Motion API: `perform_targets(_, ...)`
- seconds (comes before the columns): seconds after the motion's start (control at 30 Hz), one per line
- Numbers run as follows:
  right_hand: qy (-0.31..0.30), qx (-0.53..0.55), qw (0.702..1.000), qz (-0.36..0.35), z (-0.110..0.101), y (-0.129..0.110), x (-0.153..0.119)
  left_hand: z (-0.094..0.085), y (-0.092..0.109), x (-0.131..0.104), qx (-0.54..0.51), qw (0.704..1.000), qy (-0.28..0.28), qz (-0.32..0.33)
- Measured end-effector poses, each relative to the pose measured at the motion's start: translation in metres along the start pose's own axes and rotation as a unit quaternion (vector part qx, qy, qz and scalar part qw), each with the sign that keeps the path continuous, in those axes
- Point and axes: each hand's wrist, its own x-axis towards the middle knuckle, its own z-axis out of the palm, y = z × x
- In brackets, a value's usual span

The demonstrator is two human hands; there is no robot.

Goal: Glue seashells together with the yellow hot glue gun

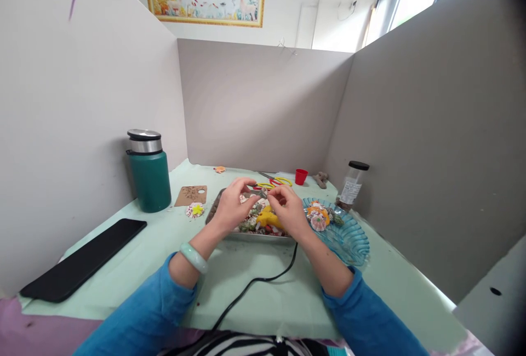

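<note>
Both hands meet over a shallow metal tray (263, 238) filled with small colourful pieces, some shell-like. My left hand (232, 205) is curled, thumb and fingertips closing around a small greyish piece (258, 194); its kind is too small to make out. Thumb and index finger of my right hand (289, 211) are pinched together at the right side of that piece, and whatever lies between them is hidden. Just below the fingers, a yellow figure-like piece (269, 218) rests among the other bits in the tray.
Right of the tray lies a blue scalloped plate (349, 241) with decorated pieces; behind it stands a clear jar (351, 186). Scissors (281, 181) and a red cup (301, 176) sit at the back. Leftward are a green bottle (150, 175) and black pad (86, 257). A cable (255, 280) crosses the front.
</note>
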Motion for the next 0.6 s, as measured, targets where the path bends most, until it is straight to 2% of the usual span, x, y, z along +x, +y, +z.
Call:
perform_targets(0.1, 0.015, 0.081, 0.995, 0.057, 0.0, -0.0022, 0.0026, 0.0037, -0.0011, 0.0004, -0.139, 0.98, -0.055, -0.134)
perform_targets(0.17, 0.02, 0.103, 0.992, 0.068, 0.0009, -0.004, 0.0023, 0.0064, -0.0015, -0.0002, -0.215, 0.96, -0.07, -0.164)
perform_targets(0.27, 0.009, 0.103, 0.992, 0.069, 0.0025, -0.0065, -0.0001, 0.0077, -0.0009, -0.001, -0.271, 0.944, -0.074, -0.173)
perform_targets(0.37, 0.001, 0.07, 0.997, 0.031, 0.003, -0.0083, -0.0028, 0.0065, 0.0005, -0.0008, -0.268, 0.943, -0.076, -0.18)
perform_targets(0.5, 0.011, -0.013, 0.999, -0.048, 0.0016, -0.0095, -0.0051, 0.0055, 0.0004, -0.0005, -0.206, 0.964, -0.063, -0.155)
perform_targets(0.6, 0.008, -0.053, 0.995, -0.08, 0.0009, -0.0084, -0.0066, 0.006, -0.0024, -0.0011, -0.149, 0.978, -0.051, -0.137)
